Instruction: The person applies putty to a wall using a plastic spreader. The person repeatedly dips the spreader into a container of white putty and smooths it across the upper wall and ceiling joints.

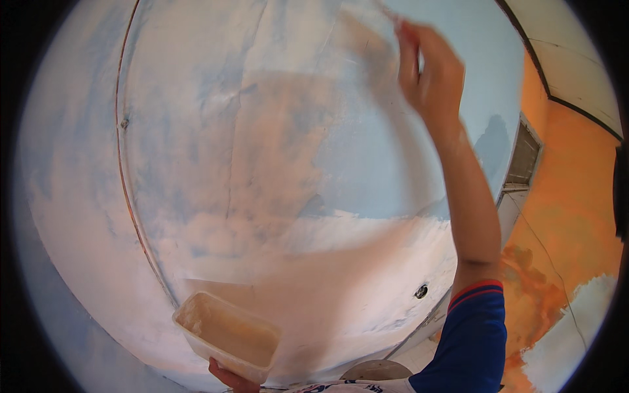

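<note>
My right hand [429, 75] is raised high at the upper middle-right, fingers closed round a slim tool [388, 12], blurred and partly hidden, against the wall [229, 150], which is patchy pale white over light blue. Its shadow falls on the wall to the left. My left hand [232, 374] is at the bottom, gripping a pale plastic rectangular tub [226, 327] from beneath, with a pale, creamy substance inside.
A rust-coloured vertical conduit [119, 98] runs down the left. A small dark round fitting [421, 291] sits low on the wall. To the right are a framed opening [524, 154], an orange wall [563, 196] with a hanging wire and the ceiling [560, 46]. A round object [373, 370] sits below.
</note>
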Demonstrator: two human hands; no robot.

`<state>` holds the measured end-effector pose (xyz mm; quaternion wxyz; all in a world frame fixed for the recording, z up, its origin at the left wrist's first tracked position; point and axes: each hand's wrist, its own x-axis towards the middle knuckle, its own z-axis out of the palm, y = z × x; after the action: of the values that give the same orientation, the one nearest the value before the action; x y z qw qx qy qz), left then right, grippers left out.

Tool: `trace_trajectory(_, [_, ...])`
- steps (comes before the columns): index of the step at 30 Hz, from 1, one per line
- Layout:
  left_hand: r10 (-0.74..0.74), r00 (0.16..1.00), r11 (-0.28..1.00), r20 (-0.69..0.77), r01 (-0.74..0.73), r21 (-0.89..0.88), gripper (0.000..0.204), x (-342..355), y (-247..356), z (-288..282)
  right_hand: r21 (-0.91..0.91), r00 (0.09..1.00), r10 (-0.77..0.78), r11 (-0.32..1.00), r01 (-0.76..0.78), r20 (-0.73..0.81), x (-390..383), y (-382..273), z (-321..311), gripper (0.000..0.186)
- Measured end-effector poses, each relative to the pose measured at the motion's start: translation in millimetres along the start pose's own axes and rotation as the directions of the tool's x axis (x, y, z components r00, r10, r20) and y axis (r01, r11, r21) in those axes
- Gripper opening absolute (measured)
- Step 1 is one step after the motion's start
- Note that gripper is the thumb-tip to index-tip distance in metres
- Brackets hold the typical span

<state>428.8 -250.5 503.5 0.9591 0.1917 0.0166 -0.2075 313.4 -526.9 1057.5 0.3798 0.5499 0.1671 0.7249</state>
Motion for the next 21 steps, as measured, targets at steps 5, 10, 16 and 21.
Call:
trace_trajectory(5, [0.045,0.999,0.999,0.012,-0.045,0.008,0.065,-3,-7,-13,-0.142,0.971,0.028,0.99,0.006,0.236,14,30,35,0.021])
trace_trajectory(10, [0.507,0.851,0.615,0.135,-0.467,0.635,0.068,21,-38,-93,0.093,0.908,-0.304,0.953,0.289,0.288,-100,-81,-4,0.032])
trace_trajectory(16, [0.077,0.996,0.996,0.042,-0.075,-0.053,0.074,-9,1,4,0.043,0.948,0.061,0.996,-0.078,0.312,-28,-35,-6,0.017])
trace_trajectory(21, [0.002,0.992,0.997,0.127,0.007,-0.071,0.076,-6,-4,5,-0.066,0.981,0.082,0.995,-0.071,0.178,21,19,22,0.021])
